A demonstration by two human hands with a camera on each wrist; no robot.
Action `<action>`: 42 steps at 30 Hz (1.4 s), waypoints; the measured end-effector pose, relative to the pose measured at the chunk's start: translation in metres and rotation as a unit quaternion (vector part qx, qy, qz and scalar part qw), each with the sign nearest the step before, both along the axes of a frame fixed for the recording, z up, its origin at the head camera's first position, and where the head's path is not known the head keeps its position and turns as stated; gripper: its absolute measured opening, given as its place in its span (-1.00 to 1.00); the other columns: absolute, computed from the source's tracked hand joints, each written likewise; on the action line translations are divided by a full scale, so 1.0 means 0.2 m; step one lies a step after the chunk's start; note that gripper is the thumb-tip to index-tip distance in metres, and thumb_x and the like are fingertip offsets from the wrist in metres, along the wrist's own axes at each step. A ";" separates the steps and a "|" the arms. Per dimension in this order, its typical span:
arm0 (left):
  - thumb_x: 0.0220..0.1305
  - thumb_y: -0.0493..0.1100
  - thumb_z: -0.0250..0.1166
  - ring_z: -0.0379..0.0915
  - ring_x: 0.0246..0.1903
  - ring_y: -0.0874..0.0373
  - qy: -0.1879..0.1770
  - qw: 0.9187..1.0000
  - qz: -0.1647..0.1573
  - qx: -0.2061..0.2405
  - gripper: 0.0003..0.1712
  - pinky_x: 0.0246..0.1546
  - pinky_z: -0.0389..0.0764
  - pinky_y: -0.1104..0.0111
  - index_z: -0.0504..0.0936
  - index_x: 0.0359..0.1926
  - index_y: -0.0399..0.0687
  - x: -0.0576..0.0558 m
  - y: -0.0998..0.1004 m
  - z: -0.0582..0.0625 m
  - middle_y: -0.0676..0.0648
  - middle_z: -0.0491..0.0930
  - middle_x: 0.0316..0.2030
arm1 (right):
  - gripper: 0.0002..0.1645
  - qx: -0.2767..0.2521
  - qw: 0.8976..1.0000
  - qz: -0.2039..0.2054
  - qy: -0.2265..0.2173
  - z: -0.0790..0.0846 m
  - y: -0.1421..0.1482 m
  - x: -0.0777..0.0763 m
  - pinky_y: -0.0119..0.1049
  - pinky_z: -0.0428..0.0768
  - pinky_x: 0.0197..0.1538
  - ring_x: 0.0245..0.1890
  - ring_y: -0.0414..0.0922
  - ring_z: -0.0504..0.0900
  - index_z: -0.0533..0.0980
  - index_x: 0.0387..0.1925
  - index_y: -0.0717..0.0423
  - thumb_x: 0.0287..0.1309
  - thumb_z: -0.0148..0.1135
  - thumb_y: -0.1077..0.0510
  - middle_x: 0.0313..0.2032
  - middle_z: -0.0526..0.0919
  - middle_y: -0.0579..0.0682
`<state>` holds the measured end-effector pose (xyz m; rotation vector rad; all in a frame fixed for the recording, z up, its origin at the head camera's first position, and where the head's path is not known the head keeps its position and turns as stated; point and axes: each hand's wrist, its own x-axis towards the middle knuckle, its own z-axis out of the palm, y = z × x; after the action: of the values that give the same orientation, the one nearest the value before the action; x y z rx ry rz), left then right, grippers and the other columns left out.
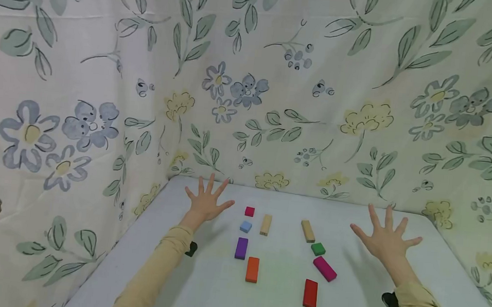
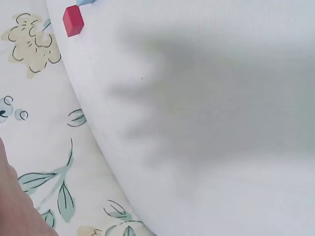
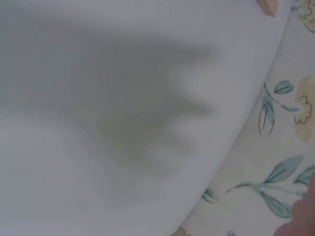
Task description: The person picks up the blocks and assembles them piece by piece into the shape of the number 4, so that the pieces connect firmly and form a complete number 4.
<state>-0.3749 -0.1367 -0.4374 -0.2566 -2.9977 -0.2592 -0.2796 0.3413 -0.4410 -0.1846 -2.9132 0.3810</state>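
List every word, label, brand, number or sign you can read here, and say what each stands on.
None: no readable text, number or sign shows in any view.
The blocks look plain; the patterned cloth shows flowers and leaves, not lettering.
The dark wrist pieces are too small to check.

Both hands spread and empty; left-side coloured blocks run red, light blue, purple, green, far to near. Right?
Last colour is wrong: the head view shows an orange block there, not green, nearer than the purple block. The rest holds: left hand and right hand spread and empty.
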 end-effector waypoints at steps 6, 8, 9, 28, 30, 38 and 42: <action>0.19 0.55 -0.15 -0.64 0.43 -0.31 -0.007 1.000 -0.004 0.011 -0.08 0.13 -0.31 -0.51 -0.24 0.47 0.49 0.02 0.00 -0.01 -0.07 -0.50 0.50 | 0.15 -0.005 1.000 0.012 -0.005 -0.01 0.00 0.03 0.69 -0.51 -0.13 0.27 0.63 -0.49 -0.34 0.48 -0.18 0.09 -0.16 -0.58 0.43 -0.43 0.39; 0.19 0.54 -0.15 -0.63 0.43 -0.31 -0.007 1.000 -0.006 0.016 -0.08 0.13 -0.32 -0.51 -0.26 0.46 0.49 0.03 0.00 -0.01 -0.07 -0.51 0.49 | 0.15 -0.005 1.000 0.013 -0.001 -0.02 0.00 0.03 0.69 -0.50 -0.12 0.27 0.63 -0.47 -0.34 0.48 -0.19 0.09 -0.14 -0.57 0.43 -0.41 0.39; 0.20 0.54 -0.14 -0.63 0.43 -0.31 -0.006 1.000 -0.007 0.022 -0.08 0.12 -0.33 -0.52 -0.26 0.46 0.49 0.03 0.00 -0.02 -0.07 -0.51 0.49 | 0.14 -0.004 1.000 0.013 0.002 -0.02 0.00 0.03 0.69 -0.49 -0.12 0.28 0.63 -0.46 -0.34 0.48 -0.19 0.09 -0.14 -0.56 0.43 -0.39 0.40; 0.26 0.47 -0.12 -0.48 0.45 -0.31 -0.008 0.993 -0.045 0.109 -0.10 0.22 -0.27 -0.43 -0.24 0.48 0.38 0.07 0.04 -0.06 -0.11 -0.38 0.51 | 0.16 -0.013 0.999 0.027 0.020 -0.05 -0.02 0.10 0.73 -0.23 -0.10 0.27 0.64 -0.22 -0.32 0.49 -0.11 0.11 -0.05 -0.51 0.40 -0.21 0.48; 0.27 0.46 -0.13 -0.46 0.45 -0.30 -0.008 0.992 -0.050 0.114 -0.11 0.25 -0.25 -0.40 -0.23 0.49 0.36 0.09 0.04 -0.06 -0.10 -0.37 0.51 | 0.16 -0.010 0.999 0.029 0.022 -0.05 -0.02 0.11 0.73 -0.20 -0.09 0.26 0.64 -0.18 -0.33 0.49 -0.11 0.11 -0.04 -0.49 0.39 -0.18 0.48; 0.29 0.39 -0.06 -0.34 0.47 -0.20 0.007 0.985 -0.088 0.152 -0.11 0.37 -0.18 -0.22 -0.10 0.50 0.17 0.11 0.07 -0.07 -0.18 -0.18 0.50 | 0.16 -0.016 0.999 0.044 0.026 -0.06 -0.04 0.13 0.71 -0.16 -0.04 0.24 0.65 -0.11 -0.30 0.49 -0.07 0.12 0.00 -0.46 0.38 -0.13 0.50; 0.30 0.40 -0.09 -0.35 0.49 -0.13 -0.005 0.982 -0.096 0.160 -0.11 0.41 -0.17 -0.14 -0.14 0.50 0.21 0.11 0.08 -0.08 -0.13 -0.21 0.51 | 0.15 -0.022 0.998 0.054 0.032 -0.06 -0.05 0.13 0.68 -0.12 -0.01 0.25 0.62 -0.08 -0.28 0.49 -0.04 0.13 0.03 -0.43 0.38 -0.10 0.50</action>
<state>-0.3535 -0.1206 -0.4536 -0.5098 -2.8802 -0.7543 -0.2534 0.3320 -0.4537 -0.0207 -2.8600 0.4585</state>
